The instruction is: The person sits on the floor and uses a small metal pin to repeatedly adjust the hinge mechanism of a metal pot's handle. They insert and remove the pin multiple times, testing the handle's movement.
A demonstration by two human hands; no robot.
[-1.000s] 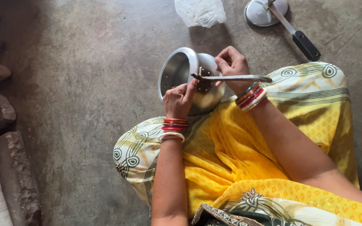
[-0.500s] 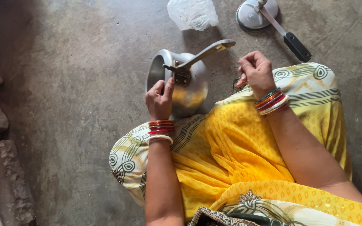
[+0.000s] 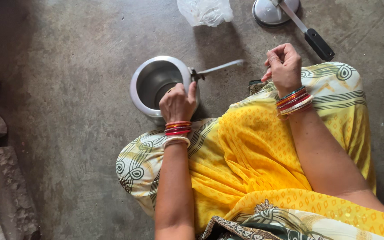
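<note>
Left hand (image 3: 177, 103) grips the empty steel pot (image 3: 156, 84) rim; right hand (image 3: 283, 66), at three o'clock, stays off it, clenched.

The bare grey concrete floor (image 3: 67, 53) lies open from nine to eleven o'clock of the round steel pot (image 3: 150, 84), giving wide room there. At three o'clock of the pot its thin metal handle (image 3: 218, 67) juts out, and the left hand (image 3: 177, 103) sits on the rim at five o'clock. At twelve to one o'clock, well apart, a crumpled clear plastic bag (image 3: 205, 11) and a steel lid with a black handle (image 3: 274, 11) narrow the way. The right hand (image 3: 284, 66) hangs above the yellow-draped knee (image 3: 334, 89), leaving a floor gap between it and the handle. Rough stones (image 3: 10, 191) line the far nine o'clock edge.
</note>
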